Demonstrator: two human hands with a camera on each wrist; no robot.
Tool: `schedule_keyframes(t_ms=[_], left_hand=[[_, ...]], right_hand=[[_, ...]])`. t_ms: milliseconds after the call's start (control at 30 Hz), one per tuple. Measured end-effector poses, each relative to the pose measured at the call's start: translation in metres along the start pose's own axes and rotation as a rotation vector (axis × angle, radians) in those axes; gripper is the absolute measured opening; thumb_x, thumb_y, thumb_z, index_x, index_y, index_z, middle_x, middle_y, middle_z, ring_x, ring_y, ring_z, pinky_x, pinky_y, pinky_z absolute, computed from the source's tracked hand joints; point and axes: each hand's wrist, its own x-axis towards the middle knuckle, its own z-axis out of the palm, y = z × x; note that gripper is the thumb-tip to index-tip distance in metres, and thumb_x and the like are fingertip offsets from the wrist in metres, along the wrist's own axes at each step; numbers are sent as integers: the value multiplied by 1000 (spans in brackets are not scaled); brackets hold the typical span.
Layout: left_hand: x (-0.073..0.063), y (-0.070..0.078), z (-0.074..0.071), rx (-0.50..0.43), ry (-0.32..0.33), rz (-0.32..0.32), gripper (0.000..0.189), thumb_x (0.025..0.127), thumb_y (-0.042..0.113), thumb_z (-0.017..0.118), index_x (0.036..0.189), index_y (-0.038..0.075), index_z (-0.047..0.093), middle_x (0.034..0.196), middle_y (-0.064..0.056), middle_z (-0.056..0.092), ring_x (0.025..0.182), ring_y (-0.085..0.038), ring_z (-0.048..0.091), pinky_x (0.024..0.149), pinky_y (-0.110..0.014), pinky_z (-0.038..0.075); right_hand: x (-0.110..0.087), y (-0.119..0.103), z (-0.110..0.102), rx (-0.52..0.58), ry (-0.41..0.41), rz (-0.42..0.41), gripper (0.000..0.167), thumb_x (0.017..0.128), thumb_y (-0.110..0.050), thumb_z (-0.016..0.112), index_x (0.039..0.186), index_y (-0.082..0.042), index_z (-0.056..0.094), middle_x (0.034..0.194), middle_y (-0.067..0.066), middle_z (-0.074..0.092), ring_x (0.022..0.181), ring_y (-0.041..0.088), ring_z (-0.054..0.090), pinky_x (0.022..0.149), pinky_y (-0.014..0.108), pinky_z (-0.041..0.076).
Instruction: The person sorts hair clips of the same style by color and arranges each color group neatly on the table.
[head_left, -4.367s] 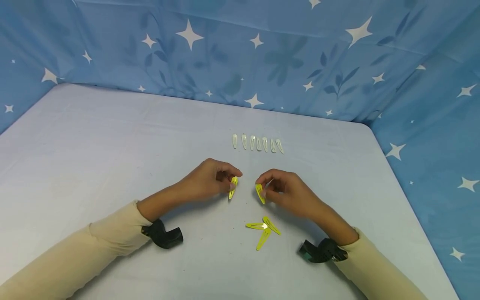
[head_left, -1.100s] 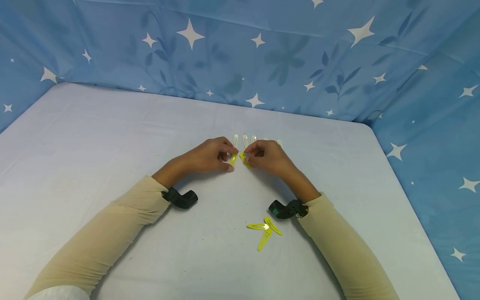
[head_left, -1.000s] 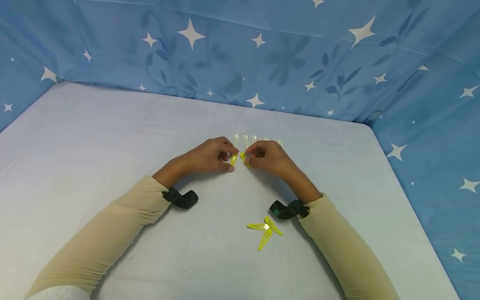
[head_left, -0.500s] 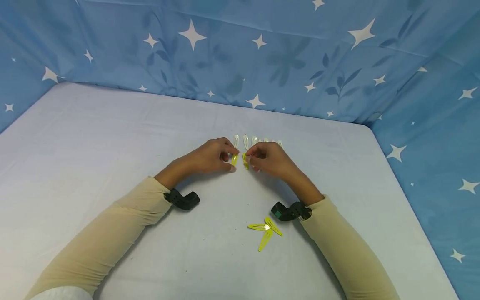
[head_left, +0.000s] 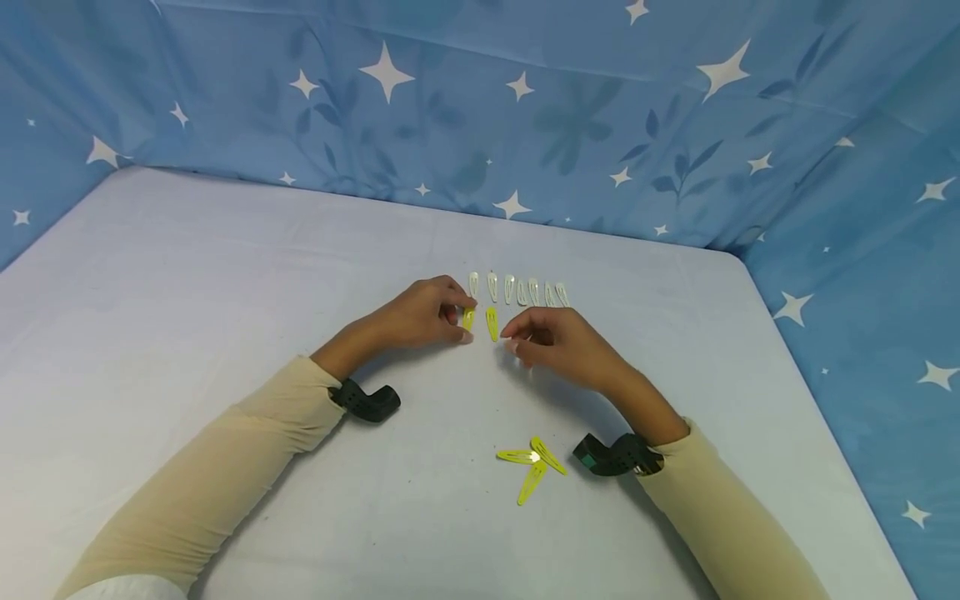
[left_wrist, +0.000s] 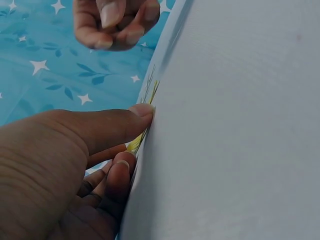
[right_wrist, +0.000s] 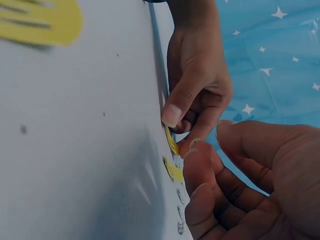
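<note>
My left hand (head_left: 423,312) holds a yellow snap hair clip (head_left: 468,320) on the white cloth, index finger at its far end and thumb at its near end. Just to the right lies a second yellow hair clip (head_left: 492,324), untouched and pointing toward me. Beside that one hovers my right hand (head_left: 570,346), fingers loosely bent and nothing between them. Both yellow clips lie below the left end of a row of several white hair clips (head_left: 509,289). In the right wrist view, the left thumb and finger sit around their clip (right_wrist: 171,140).
Three more yellow hair clips (head_left: 532,482) lie fanned out, ends overlapping, nearer to me on the white-covered table (head_left: 300,517). A blue curtain with white stars (head_left: 450,108) hangs behind the table and along its right side.
Both hands carried yellow clips forward to the white row. The right hand straightened its clip, let go and drew back to the right. The left hand has lately stayed still.
</note>
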Motion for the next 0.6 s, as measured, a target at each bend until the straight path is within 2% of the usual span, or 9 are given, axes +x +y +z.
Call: schedule_keyframes(t_ms=[167, 367, 600], left_hand=[[-1, 0, 0, -3, 2, 2, 48, 81, 12, 79, 125, -2, 65, 110, -10, 56, 83, -16, 57, 76, -30, 47], [-2, 0, 1, -12, -6, -5, 48, 82, 12, 78, 126, -2, 64, 111, -10, 56, 84, -16, 57, 76, -31, 47], [-3, 0, 1, -17, 3, 2, 48, 82, 12, 78, 125, -2, 64, 112, -11, 56, 84, -16, 57, 76, -31, 47]], right_hand=[[-14, -4, 3, -12, -58, -24, 16, 89, -1, 65, 105, -4, 70, 86, 3, 66, 70, 21, 61, 63, 30, 50], [-25, -7, 10, -67, -147, -66, 22, 89, -6, 70, 110, -9, 71, 88, -3, 66, 78, 16, 59, 70, 28, 49], [-36, -9, 16, -52, -229, -83, 21, 89, -7, 71, 109, -11, 72, 91, -4, 68, 78, 15, 59, 70, 28, 50]])
